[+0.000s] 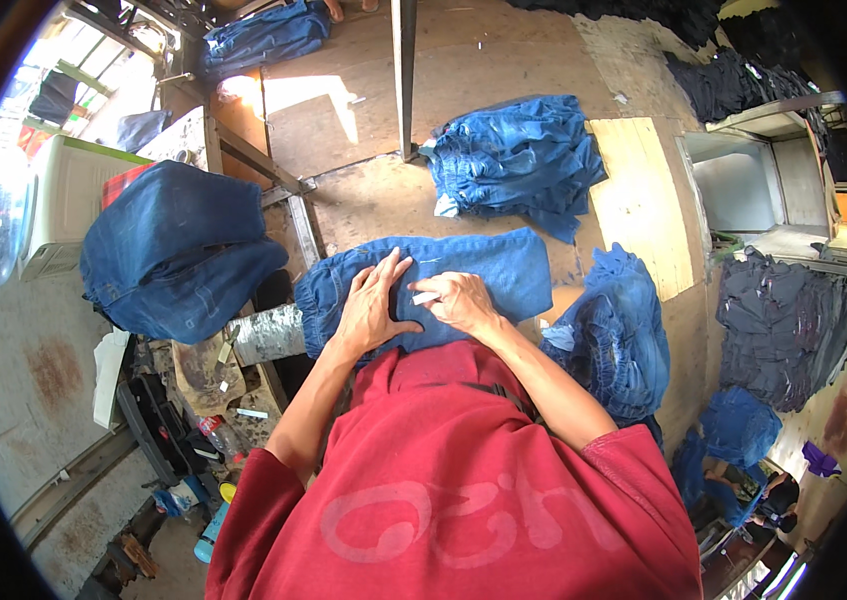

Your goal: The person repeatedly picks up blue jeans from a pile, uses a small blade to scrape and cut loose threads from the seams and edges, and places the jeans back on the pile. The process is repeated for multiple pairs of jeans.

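A folded blue denim garment (503,268) lies flat across the table edge right in front of me, its gathered end at the left. My left hand (371,308) rests on it with fingers stretched and thumb spread, holding nothing. Just to the right, my right hand (459,303) is closed in a pinch on a small flat white piece (425,298), low over the denim. Whether that piece is chalk or something else I cannot make out. A short pale mark shows on the cloth beyond the fingers.
Beyond the garment lies a pile of blue denim (518,155); another denim bundle (623,335) is at my right. Dark blue denim (178,250) is heaped at the left. A post (403,75) rises from the wooden table (503,50). Black garments (783,325) lie far right.
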`<act>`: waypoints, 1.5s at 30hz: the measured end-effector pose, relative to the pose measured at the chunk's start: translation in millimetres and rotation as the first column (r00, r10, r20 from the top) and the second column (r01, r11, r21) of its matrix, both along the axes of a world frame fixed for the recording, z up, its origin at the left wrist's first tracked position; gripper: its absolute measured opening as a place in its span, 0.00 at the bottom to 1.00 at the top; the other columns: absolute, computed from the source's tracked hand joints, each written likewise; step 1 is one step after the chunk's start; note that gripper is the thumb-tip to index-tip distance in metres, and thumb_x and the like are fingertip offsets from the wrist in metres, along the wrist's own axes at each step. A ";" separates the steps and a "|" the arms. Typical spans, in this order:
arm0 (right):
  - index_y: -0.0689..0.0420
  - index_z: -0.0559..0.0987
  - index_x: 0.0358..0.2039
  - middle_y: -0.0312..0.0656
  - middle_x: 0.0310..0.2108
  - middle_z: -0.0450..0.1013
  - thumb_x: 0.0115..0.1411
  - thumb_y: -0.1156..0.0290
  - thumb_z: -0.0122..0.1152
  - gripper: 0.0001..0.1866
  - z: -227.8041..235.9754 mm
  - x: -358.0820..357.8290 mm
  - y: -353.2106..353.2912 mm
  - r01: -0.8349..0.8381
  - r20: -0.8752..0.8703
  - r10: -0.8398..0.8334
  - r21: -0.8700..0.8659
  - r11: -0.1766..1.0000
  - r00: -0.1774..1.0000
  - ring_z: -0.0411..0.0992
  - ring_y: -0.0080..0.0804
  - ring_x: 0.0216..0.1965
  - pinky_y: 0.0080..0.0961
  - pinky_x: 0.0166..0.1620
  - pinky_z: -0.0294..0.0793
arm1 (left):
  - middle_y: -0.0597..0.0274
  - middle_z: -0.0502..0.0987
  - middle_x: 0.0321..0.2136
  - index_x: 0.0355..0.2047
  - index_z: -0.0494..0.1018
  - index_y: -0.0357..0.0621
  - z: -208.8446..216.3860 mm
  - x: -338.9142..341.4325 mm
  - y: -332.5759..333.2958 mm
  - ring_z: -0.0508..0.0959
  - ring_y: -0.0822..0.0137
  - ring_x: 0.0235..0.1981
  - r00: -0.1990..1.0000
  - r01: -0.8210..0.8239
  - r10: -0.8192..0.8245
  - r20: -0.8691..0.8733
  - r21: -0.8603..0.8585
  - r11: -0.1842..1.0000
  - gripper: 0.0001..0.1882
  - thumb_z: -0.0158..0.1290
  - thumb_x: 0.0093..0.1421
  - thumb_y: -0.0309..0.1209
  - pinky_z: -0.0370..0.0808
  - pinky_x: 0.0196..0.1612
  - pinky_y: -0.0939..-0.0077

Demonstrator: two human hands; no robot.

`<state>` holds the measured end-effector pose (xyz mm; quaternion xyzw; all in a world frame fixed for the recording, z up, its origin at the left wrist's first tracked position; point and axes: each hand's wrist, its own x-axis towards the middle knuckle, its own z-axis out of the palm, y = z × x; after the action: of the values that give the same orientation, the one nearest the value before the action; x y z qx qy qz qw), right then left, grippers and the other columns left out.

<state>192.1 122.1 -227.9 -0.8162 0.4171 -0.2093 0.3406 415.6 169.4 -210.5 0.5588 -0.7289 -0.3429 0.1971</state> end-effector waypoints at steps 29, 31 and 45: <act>0.53 0.77 0.48 0.50 0.38 0.85 0.75 0.65 0.57 0.07 32.0 0.2 30.5 0.164 -0.069 -0.153 0.212 0.963 0.986 0.83 0.57 0.37 0.52 0.37 0.82 | 0.66 0.83 0.51 0.38 0.85 0.47 -17.7 -16.5 31.1 0.75 0.53 0.63 0.979 -0.196 0.203 -0.032 -0.434 0.879 0.09 0.70 0.57 0.30 0.67 0.71 0.41; 0.53 0.77 0.48 0.48 0.38 0.84 0.75 0.64 0.58 0.07 32.6 5.2 30.1 0.129 -0.026 -0.127 0.096 0.987 0.992 0.83 0.56 0.36 0.51 0.36 0.82 | 0.66 0.82 0.49 0.38 0.85 0.47 -15.7 -17.4 31.0 0.76 0.53 0.62 0.980 -0.190 0.196 -0.035 -0.460 0.867 0.09 0.70 0.57 0.29 0.67 0.70 0.41; 0.51 0.80 0.45 0.43 0.37 0.83 0.73 0.65 0.61 0.06 51.9 -19.1 32.8 -0.129 -0.274 0.121 -0.014 0.991 0.954 0.84 0.50 0.36 0.44 0.37 0.82 | 0.69 0.80 0.45 0.38 0.84 0.52 -9.8 -18.7 45.0 0.76 0.58 0.53 0.977 -0.190 0.215 -0.002 -0.473 0.860 0.09 0.69 0.57 0.30 0.66 0.60 0.53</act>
<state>173.0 154.9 -176.1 -0.8673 0.4041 -0.0797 0.2795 396.9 214.3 -220.3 0.5764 -0.7322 -0.1185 0.3430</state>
